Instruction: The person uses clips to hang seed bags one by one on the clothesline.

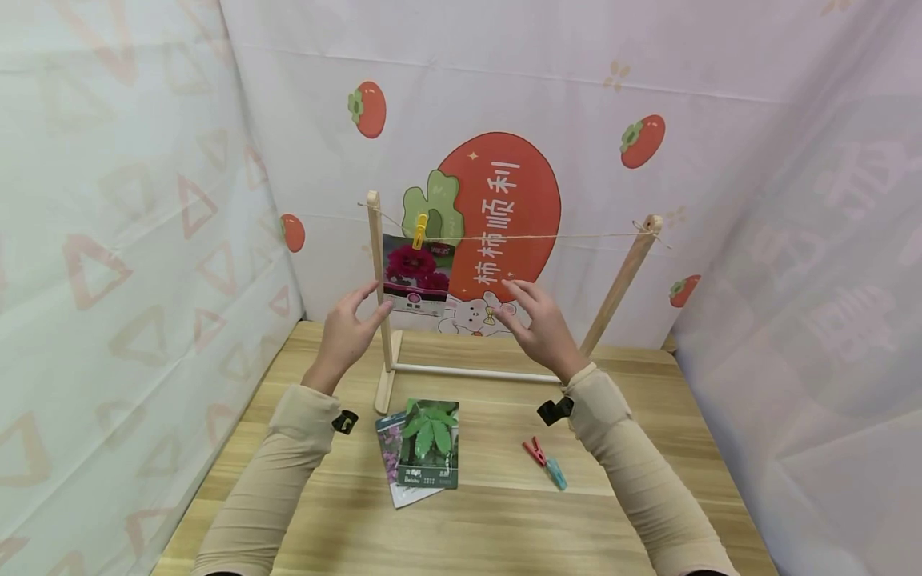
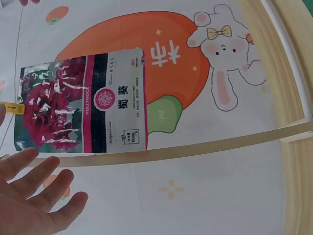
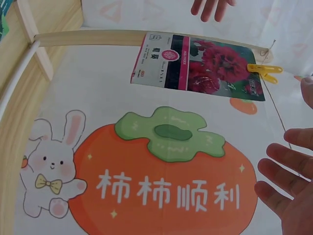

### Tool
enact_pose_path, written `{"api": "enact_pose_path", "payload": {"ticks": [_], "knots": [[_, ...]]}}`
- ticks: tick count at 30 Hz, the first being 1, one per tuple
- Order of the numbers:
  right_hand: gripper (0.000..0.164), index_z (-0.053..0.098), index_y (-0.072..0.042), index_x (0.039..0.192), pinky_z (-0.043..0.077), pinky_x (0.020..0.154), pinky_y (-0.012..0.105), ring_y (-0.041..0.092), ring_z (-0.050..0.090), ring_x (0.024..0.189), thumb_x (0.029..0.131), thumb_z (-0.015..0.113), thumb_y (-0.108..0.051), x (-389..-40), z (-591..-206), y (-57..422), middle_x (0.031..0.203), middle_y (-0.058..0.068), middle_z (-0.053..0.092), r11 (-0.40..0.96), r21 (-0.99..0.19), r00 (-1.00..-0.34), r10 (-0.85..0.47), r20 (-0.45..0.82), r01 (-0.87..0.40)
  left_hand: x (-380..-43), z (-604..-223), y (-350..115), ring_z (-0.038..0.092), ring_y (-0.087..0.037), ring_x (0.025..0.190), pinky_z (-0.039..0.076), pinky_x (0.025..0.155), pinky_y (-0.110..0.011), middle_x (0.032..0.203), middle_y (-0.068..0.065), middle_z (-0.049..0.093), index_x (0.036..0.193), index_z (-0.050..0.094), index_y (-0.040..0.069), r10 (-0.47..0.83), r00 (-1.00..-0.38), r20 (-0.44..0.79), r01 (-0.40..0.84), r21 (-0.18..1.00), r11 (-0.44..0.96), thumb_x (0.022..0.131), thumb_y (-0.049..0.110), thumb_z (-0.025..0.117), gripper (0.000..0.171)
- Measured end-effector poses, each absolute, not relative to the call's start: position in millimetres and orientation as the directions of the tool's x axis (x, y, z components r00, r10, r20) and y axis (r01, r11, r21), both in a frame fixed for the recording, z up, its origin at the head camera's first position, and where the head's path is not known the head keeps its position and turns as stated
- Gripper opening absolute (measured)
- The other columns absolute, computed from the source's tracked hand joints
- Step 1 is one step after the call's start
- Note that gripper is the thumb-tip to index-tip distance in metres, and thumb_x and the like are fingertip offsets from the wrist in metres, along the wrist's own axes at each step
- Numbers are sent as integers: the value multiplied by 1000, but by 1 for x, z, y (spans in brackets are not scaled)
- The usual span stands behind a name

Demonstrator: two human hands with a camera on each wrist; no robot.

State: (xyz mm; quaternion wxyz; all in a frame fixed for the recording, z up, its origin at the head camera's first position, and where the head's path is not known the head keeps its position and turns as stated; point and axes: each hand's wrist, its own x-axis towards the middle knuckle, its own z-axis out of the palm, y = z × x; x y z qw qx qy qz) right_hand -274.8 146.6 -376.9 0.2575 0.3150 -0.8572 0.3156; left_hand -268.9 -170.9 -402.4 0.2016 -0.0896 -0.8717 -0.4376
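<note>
A hollyhock seed packet (image 1: pixel 418 276) with dark pink flowers hangs from a string (image 1: pixel 533 237), held by a yellow clothespin (image 1: pixel 420 232). Close to the packet's left side, in front of the wooden post, is my left hand (image 1: pixel 349 330), its fingers spread and holding nothing. My right hand (image 1: pixel 540 324) is raised to the right of the packet, apart from it, with fingers extended and nothing in them. The left wrist view shows the packet (image 2: pixel 83 103) beyond the left fingertips. In the right wrist view, the yellow clothespin (image 3: pixel 264 72) grips the packet's upper edge.
On the wooden table (image 1: pixel 490 528) lies a packet with green leaves (image 1: pixel 432 444), overlapping a purple-flowered packet (image 1: pixel 392 448). A red clothespin (image 1: pixel 535 451) and a blue clothespin (image 1: pixel 556 473) lie to the right. The rack has a right post (image 1: pixel 619 288) and a white bottom rod (image 1: pixel 475 373).
</note>
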Motion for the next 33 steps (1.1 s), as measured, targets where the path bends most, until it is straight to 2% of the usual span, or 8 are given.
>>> {"api": "enact_pose_path", "payload": {"ticks": [4, 15, 27, 33], "knots": [[52, 54, 0, 136, 45, 102, 53, 36, 54, 121, 91, 70, -20, -270, -386, 152, 129, 20, 59, 611, -390, -687, -377, 622, -688, -266, -410, -170, 48, -39, 132, 38, 110, -55, 140, -21, 54, 139, 52, 2, -15, -908, 419, 325, 725, 607, 94, 34, 63, 55], [52, 56, 1, 134, 48, 98, 55, 37, 57, 118, 87, 73, -15, -259, -408, 169, 127, 20, 61, 616, -401, -690, -346, 636, -678, -263, -430, -172, 48, -38, 132, 37, 109, -55, 141, -18, 54, 139, 53, 5, 0, -916, 402, 318, 725, 611, 93, 37, 64, 57], [55, 53, -1, 137, 48, 97, 57, 39, 55, 120, 88, 72, -18, -243, -439, 183, 130, 22, 59, 659, -446, -757, -307, 577, -606, -254, -457, -177, 45, -41, 134, 37, 109, -58, 144, -20, 51, 141, 50, 6, -16, -954, 301, 222, 739, 636, 93, 40, 64, 61], [54, 53, -1, 137, 47, 98, 57, 39, 56, 120, 89, 71, -17, -237, -461, 193, 129, 21, 60, 681, -467, -791, -283, 543, -564, -252, -472, -177, 45, -41, 134, 36, 110, -58, 143, -20, 52, 139, 51, 4, -14, -954, 299, 220, 734, 643, 93, 40, 64, 60]]}}
